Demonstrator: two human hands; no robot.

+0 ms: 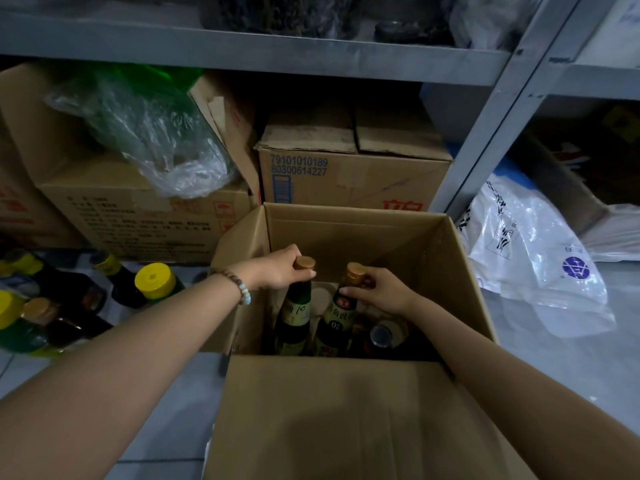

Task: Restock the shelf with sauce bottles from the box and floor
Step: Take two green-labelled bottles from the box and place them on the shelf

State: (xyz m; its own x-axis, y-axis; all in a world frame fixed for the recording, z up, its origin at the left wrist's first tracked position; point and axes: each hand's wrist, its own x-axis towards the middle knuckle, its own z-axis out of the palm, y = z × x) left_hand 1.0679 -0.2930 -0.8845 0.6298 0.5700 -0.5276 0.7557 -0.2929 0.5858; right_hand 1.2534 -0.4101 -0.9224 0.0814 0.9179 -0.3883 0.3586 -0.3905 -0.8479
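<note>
Gripping one bottle neck each, the left hand [277,268] and right hand [382,289] hide both necks inside the box [346,230]. Its bottom is too dark to read. It sits on a pale floor [554,358] below a metal shelf [242,60].

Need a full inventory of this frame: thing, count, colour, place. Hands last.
open box: 1, brown cardboard, floor centre
held bottles: 2, dark with gold caps, upright in the open box
other bottle: at least 1, dark cap, low in the open box; rest hidden
floor bottles: several, dark or green, yellow and gold caps, floor left
stored boxes: at least 3, brown, under the shelf
clear bag: 1, over something green, on the left stored box
white bag: 1, blue print, floor right
shelf: grey metal, above; blurry dark items on it
bracelet: 1, beaded, left wrist
left hand: grips left bottle's neck
right hand: grips right bottle's neck
</note>
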